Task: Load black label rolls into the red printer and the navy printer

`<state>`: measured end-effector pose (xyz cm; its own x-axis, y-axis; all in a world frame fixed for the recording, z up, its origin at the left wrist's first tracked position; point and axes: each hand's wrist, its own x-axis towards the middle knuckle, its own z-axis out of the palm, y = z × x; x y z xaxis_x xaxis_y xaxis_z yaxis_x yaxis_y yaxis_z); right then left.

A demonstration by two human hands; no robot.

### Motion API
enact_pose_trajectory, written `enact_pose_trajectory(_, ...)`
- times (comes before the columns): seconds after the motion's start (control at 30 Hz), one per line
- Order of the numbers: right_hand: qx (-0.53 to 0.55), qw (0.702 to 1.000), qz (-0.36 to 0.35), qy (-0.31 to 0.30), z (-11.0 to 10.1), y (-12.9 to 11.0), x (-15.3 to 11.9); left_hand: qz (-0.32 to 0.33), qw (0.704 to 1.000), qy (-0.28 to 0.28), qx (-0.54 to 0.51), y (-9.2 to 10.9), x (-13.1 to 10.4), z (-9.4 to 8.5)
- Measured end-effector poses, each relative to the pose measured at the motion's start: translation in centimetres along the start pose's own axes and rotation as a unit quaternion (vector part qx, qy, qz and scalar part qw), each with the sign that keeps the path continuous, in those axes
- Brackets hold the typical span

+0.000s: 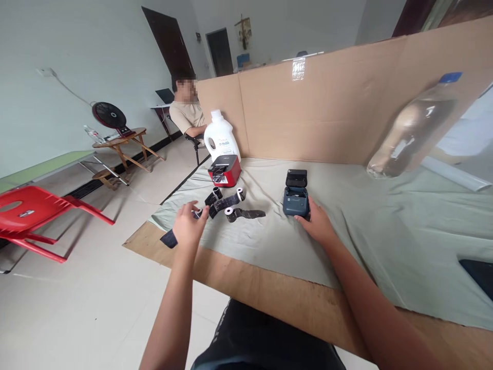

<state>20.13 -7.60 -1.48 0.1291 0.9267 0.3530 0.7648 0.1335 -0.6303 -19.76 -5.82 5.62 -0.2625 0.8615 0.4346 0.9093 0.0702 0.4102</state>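
Observation:
Several small rolls with dark strips lie on the cloth-covered table. My left hand [190,221] is over one dark roll [197,214], its thumb and fingers apart, with a dark strip [168,238] showing beside the wrist. To the right of it lie a white-cored roll [230,214] and another roll [241,193]. My right hand [316,222] holds the right side of a small dark blue printer [296,202], whose lid [296,178] is raised. Farther back stands a red and black printer [225,171] with a crinkled strip on its front.
A white jug [221,137] stands behind the red printer. A cardboard panel [300,113] borders the back, with a large bottle [414,128] at right. Left are a red chair [26,213], a fan [109,114] and a seated person [188,109]. A dark object [479,272] lies far right.

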Motion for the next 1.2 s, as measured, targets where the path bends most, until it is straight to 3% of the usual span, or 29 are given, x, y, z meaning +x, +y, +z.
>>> enact_pose_trajectory(0.07, -0.007, 1.000, 0.000, -0.009, 0.1, 0.2, 0.1, 0.007, 0.998, -0.018, 0.068, -2.0, 1.1, -0.5)
enact_pose_trajectory(0.17, 0.006, 1.000, 0.011, 0.001, 0.0, 0.0, -0.1, 0.013, 0.987, -0.121, 0.104, -3.9, 2.2, -0.7)
enact_pose_trajectory(0.2, 0.023, 0.999, 0.011, 0.025, -0.2, -0.5, -0.2, 0.018, 0.987, -0.119, 0.103, -3.9, 2.1, -0.8)
enact_pose_trajectory(0.27, 0.065, 0.993, -0.007, 0.094, -0.8, -2.1, -0.6, 0.047, 0.994, -0.052, 0.085, -2.8, 1.4, -0.9)
enact_pose_trajectory(0.33, 0.116, 0.982, -0.036, 0.147, -1.4, -4.9, -0.9, 0.104, 0.993, 0.033, 0.042, -0.3, 0.0, -0.7)
enact_pose_trajectory(0.4, 0.195, 0.972, -0.032, 0.125, -1.6, -8.4, -0.8, 0.185, 0.979, 0.079, -0.020, 3.4, -1.6, 0.0)
enact_pose_trajectory(0.43, 0.254, 0.965, -0.007, 0.072, -1.5, -10.1, -0.5, 0.228, 0.968, 0.086, -0.053, 5.4, -2.3, 0.5)
enact_pose_trajectory(0.5, 0.384, 0.919, 0.063, -0.063, -1.0, -12.9, 0.7, 0.303, 0.943, 0.082, -0.110, 9.5, -3.5, 1.8)
enact_pose_trajectory(0.57, 0.462, 0.871, 0.113, -0.124, -0.5, -14.3, 2.3, 0.343, 0.925, 0.072, -0.149, 12.9, -4.2, 3.3)
enact_pose_trajectory(0.63, 0.492, 0.852, 0.130, -0.122, -0.7, -14.3, 4.1, 0.335, 0.923, 0.076, -0.172, 15.1, -4.5, 4.6)
enact_pose_trajectory(0.7, 0.504, 0.845, 0.128, -0.124, -1.6, -13.4, 5.5, 0.313, 0.927, 0.085, -0.187, 15.8, -4.7, 5.5)
enact_pose_trajectory(0.8, 0.504, 0.836, 0.114, -0.182, -3.7, -11.7, 6.7, 0.303, 0.928, 0.079, -0.204, 15.2, -5.2, 6.1)
enact_pose_trajectory(0.93, 0.479, 0.842, 0.109, -0.222, -6.1, -10.4, 7.0, 0.252, 0.936, 0.027, -0.243, 14.3, -5.7, 6.8)
enact_pose_trajectory(1.1, 0.452, 0.846, 0.137, -0.247, -7.0, -9.9, 6.9, 0.225, 0.927, -0.064, -0.293, 14.8, -6.5, 8.3)
enact_pose_trajectory(1.2, 0.398, 0.875, 0.111, -0.251, -7.2, -9.4, 7.1, 0.217, 0.914, -0.095, -0.328, 15.0, -6.9, 8.9)
